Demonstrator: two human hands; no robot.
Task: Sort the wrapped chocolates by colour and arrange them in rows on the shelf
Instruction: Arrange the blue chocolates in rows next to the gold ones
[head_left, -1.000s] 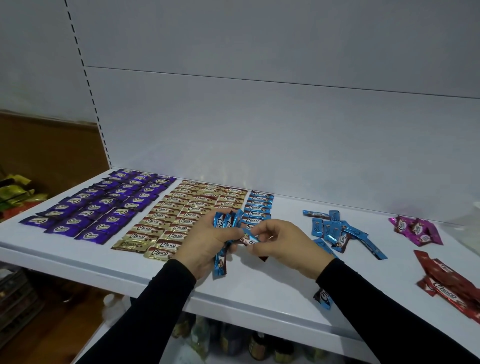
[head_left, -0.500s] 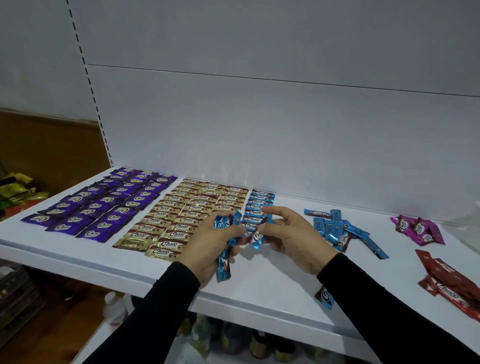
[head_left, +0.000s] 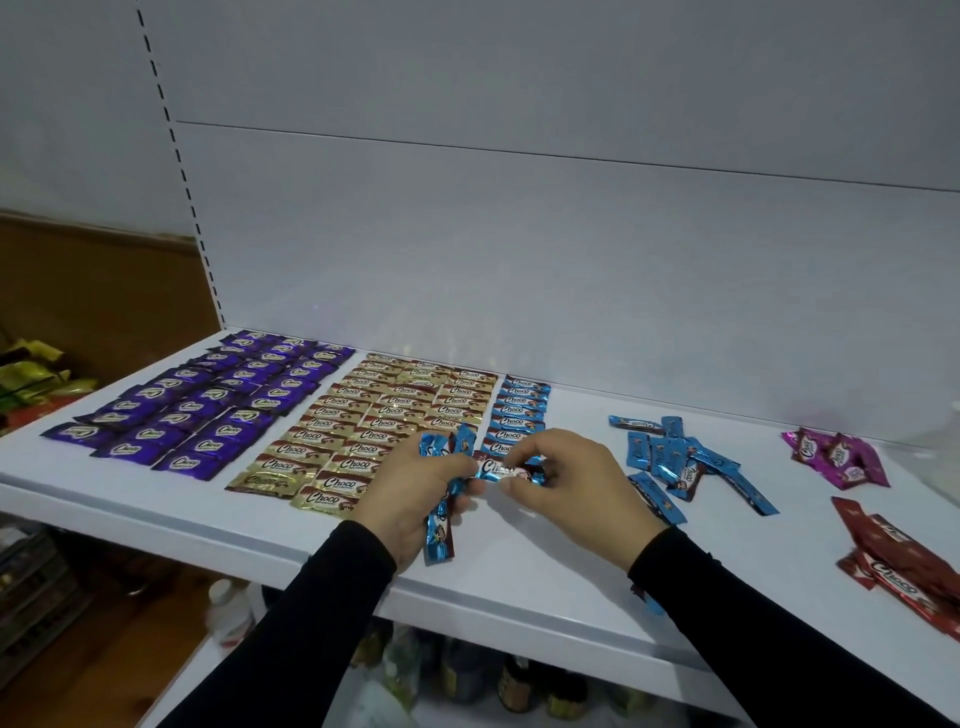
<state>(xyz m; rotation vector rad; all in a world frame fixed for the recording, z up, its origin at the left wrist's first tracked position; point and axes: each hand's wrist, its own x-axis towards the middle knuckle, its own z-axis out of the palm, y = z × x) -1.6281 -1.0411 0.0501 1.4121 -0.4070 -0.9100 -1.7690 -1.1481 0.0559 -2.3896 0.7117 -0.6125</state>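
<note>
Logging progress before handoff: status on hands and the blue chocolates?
Left hand grips blue bundle. Right hand pinches one blue chocolate at blue row. Nothing blocking.

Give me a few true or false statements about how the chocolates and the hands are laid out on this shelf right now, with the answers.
1. The purple chocolates lie in rows at the shelf's left end. True.
2. The left hand is empty. False: it grips a bunch of blue chocolates.
3. The right hand pinches a single blue chocolate. True.
4. The red chocolates are already in neat rows. False: they lie in a loose pile on the right.
5. The gold chocolates sit between the purple rows and the blue row. True.
</note>
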